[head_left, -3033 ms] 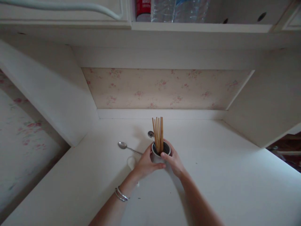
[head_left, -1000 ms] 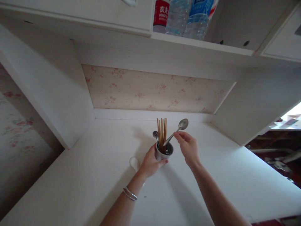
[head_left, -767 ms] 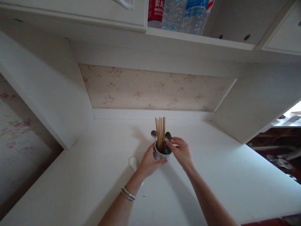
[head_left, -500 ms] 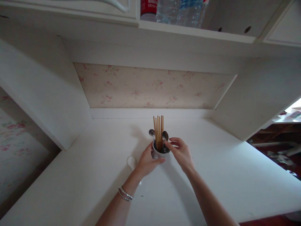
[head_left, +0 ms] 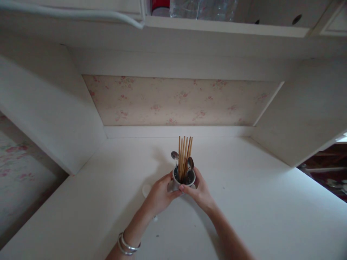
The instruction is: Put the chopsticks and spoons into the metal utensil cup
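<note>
While cupped from both sides, small round white holder [head_left: 183,181] stands on white tabletop [head_left: 257,202], near its back edge. Left hand [head_left: 158,196] and right hand [head_left: 199,191] each wrapped against its wall. Inside: upright wooden chopsticks [head_left: 184,155], two metal spoons [head_left: 175,156].

Surface: a white desktop [head_left: 244,216] set in an alcove, with white side panels and a floral back panel.
Standing on it: a small white utensil cup [head_left: 183,180], near the middle, holding wooden chopsticks and two metal spoons.
Lying on it: a white ceramic spoon [head_left: 146,190], just left of the cup, partly hidden.
Marks: a few dark specks toward the front.
</note>
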`<state>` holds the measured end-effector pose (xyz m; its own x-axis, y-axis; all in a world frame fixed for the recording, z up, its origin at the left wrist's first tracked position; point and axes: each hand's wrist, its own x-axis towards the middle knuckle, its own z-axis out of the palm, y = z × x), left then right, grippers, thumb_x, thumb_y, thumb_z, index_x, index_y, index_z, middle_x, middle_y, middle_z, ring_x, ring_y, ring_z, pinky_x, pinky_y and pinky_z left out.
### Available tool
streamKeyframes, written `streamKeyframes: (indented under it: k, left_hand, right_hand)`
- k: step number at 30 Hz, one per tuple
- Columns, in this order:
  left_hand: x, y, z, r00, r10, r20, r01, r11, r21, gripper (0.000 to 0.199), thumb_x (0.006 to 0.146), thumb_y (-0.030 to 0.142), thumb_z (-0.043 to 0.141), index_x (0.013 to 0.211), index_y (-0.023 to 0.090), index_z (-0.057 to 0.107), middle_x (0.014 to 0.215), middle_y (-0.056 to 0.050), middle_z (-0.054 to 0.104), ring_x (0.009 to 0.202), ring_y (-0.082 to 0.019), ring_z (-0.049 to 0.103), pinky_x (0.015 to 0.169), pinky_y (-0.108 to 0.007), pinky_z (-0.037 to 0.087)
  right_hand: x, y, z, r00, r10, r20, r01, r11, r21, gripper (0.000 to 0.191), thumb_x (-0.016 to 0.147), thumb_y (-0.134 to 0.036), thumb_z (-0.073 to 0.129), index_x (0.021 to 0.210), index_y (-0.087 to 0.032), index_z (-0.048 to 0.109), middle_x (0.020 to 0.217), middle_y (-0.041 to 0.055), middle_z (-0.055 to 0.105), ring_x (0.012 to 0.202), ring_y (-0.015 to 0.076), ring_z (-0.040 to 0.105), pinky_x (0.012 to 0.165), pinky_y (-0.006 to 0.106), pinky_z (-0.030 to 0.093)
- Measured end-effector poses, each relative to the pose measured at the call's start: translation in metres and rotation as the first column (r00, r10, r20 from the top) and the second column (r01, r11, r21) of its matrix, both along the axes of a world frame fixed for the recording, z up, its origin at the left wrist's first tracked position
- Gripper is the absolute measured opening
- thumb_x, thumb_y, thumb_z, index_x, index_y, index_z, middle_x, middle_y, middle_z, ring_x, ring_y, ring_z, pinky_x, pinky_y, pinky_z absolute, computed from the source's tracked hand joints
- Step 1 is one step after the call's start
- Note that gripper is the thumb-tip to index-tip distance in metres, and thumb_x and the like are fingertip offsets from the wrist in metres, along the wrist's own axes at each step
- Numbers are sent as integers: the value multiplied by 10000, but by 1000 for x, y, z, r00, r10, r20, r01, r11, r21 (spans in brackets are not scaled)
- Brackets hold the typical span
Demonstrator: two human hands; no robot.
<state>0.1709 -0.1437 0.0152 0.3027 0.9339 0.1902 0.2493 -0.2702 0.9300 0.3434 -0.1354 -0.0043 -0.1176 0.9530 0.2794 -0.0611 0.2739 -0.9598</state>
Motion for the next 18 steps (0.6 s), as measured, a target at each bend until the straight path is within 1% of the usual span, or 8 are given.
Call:
streamKeyframes:
  k: [3,5,8,9,10,12,15,18]
  left_hand:
    - [-16,0,6,952,162,-261,-163,986,18,281,810,385,616,1025,213,670,993,-48,716,813,-179,651,746,-271,471]
    - [-31,-3,12,860,266,-434,-272,961,51,273,872,431,510,868,211,672,863,-35,716,735,-165,643,689,-258,437]
    - [-52,-16,21,615,413,-671,-431,889,153,401,913,486,395,717,213,614,707,-27,676,661,-170,626,610,-261,368]
    - [-58,-22,23,529,426,-734,-461,870,172,430,914,510,373,698,216,600,687,-29,669,648,-180,626,586,-266,344]
    - [-61,-28,23,462,410,-786,-474,864,171,450,909,538,363,689,221,594,679,-31,668,645,-192,630,569,-269,325]
    - [-63,-39,22,396,336,-855,-465,876,129,475,885,598,365,694,233,602,696,-37,683,665,-217,647,559,-272,313]
    - [-57,-45,14,361,252,-898,-438,896,76,499,856,647,375,737,236,631,739,-60,704,717,-243,669,581,-276,353]
    - [-50,-41,5,327,218,-920,-440,896,56,506,868,618,365,770,217,657,787,-99,716,764,-265,681,620,-297,400]
  right_hand:
    - [-1,-1,-5,998,-56,6,56,998,17,776,676,-355,815,1350,-278,437,1311,80,573,1204,306,530,1057,498,377]
    - [-3,-1,-8,997,-71,-8,71,997,22,782,680,-365,809,1356,-289,422,1320,81,566,1214,308,522,1061,507,368]
    - [-5,0,-12,997,-75,-17,75,997,24,781,691,-376,798,1362,-292,408,1321,87,564,1216,311,520,1065,516,361]
    - [-5,0,-13,997,-78,-12,79,997,24,782,693,-376,797,1365,-292,405,1326,87,560,1220,312,517,1068,518,357]
    - [-5,0,-14,996,-86,-4,86,996,26,788,690,-376,798,1367,-292,404,1334,87,554,1226,313,512,1072,521,352]
    - [-5,1,-15,995,-104,10,103,994,26,805,679,-376,806,1370,-293,402,1353,85,538,1243,315,499,1081,526,341]
    - [-5,1,-16,994,-111,19,111,994,21,823,675,-380,808,1380,-287,394,1370,90,523,1258,314,486,1093,529,329]
    - [-4,1,-15,994,-105,16,105,994,15,824,682,-389,801,1388,-283,388,1357,89,535,1246,310,498,1090,534,332]
